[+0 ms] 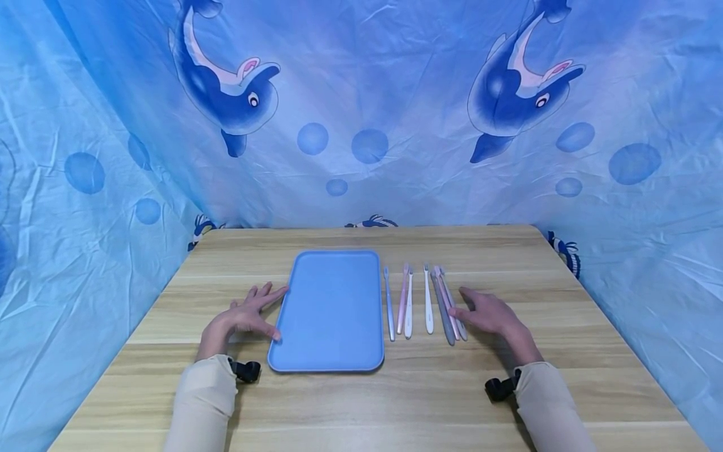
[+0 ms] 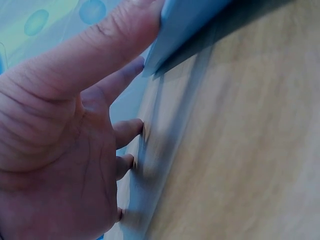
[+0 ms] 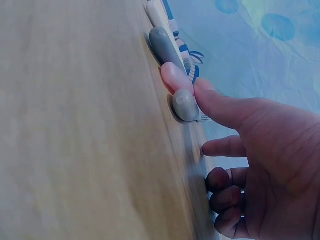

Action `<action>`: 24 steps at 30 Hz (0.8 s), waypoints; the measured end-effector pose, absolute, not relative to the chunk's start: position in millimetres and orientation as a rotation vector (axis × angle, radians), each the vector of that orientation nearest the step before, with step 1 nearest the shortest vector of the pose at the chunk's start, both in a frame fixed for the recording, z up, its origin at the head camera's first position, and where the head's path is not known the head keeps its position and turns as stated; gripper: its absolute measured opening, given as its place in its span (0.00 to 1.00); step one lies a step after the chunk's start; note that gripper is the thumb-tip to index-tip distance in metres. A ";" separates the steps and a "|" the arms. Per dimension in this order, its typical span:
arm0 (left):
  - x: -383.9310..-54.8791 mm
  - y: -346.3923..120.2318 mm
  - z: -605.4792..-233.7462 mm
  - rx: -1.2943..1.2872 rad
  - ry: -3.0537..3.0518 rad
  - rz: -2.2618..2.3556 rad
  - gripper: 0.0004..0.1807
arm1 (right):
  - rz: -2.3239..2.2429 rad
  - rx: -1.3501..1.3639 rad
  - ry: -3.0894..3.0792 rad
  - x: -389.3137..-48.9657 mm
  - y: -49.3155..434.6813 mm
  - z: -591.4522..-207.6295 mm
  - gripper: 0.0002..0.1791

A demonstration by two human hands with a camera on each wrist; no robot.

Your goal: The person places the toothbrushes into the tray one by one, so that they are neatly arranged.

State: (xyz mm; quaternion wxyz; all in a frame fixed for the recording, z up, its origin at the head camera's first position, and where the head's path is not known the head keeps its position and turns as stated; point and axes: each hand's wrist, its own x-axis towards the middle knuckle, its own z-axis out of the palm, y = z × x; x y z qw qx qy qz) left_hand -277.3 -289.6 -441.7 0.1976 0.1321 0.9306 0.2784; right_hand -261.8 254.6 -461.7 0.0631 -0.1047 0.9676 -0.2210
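Observation:
A blue rectangular tray lies on the table, left of the middle. My left hand is at its left side with fingers spread; thumb and index finger touch the rim. Right of the tray, several toothbrushes lie in a loose row, heads toward the far side: a blue toothbrush, a pink one and two white ones. At the row's right end a grey toothbrush, another pink one and a second grey toothbrush lie close together. Beside them is my right hand, its thumb tip right at the outermost brush, index finger extended.
The wooden table reaches to a blue dolphin-printed curtain at the back and both sides. A black wrist camera is strapped on the left wrist, and another camera on the right.

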 end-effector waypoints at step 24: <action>-276.7 -293.1 -449.2 0.418 2.605 0.813 0.69 | -0.721 -0.329 2.929 -263.6 260.6 -467.9 0.42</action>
